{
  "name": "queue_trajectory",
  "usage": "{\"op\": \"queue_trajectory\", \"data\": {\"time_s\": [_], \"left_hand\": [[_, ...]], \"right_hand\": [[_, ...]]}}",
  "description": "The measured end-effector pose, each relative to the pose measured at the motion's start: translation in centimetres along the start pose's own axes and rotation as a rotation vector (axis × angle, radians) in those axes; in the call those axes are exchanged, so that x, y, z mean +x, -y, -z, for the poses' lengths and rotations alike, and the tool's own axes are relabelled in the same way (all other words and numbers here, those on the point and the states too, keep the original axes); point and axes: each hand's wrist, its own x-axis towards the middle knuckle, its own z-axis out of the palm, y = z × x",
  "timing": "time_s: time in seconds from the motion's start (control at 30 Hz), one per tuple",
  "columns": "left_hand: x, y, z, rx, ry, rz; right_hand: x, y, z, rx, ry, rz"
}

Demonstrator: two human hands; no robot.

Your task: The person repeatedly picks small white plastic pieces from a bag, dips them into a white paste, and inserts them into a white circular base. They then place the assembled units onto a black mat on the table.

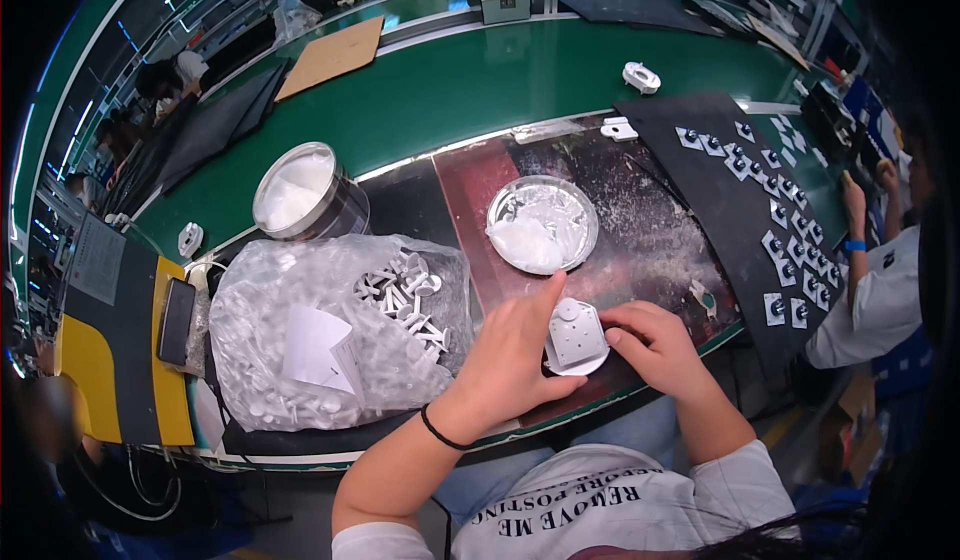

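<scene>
A white plastic housing [577, 340] with a small round disc at its top and several tiny holes lies between my hands at the table's front edge. My left hand [508, 352] grips its left side, the thumb below and the index finger stretched upward past the disc. At its right edge, the bent fingers and thumb of my right hand [655, 345] close on the rim; the fingertips are partly hidden. Just beyond stands a round metal dish [590, 222] holding a whitish, translucent mass.
A clear plastic bag [285, 360] of white plug-like parts lies left, with a metal tin [350, 205] behind it. A phone [177, 322] rests farther left. Small assemblies sit in rows on a black mat [700, 180] at right, near a co-worker's arm [855, 215]. Behind runs a green bench [450, 90].
</scene>
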Motion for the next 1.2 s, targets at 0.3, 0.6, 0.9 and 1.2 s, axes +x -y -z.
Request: {"op": "queue_trajectory", "data": {"time_s": [0.3, 0.6, 0.9, 1.2], "left_hand": [[-0.4, 0.7, -0.2, 0.035, -0.385, -0.135], [0.0, 0.5, 0.1, 0.128, -0.506, -0.379], [0.0, 1.4, 0.2, 0.22, -0.393, -0.373], [0.4, 0.8, 0.3, 0.208, -0.338, -0.34]], "right_hand": [[6.3, 1.3, 1.9, 0.656, 0.297, -0.32], [25.6, -3.1, 1.9, 0.569, -0.01, -0.284], [34.8, -7.0, -2.1, 0.676, -0.137, -0.457], [34.6, -11.7, 2.9, -0.747, -0.636, -0.015]]}}
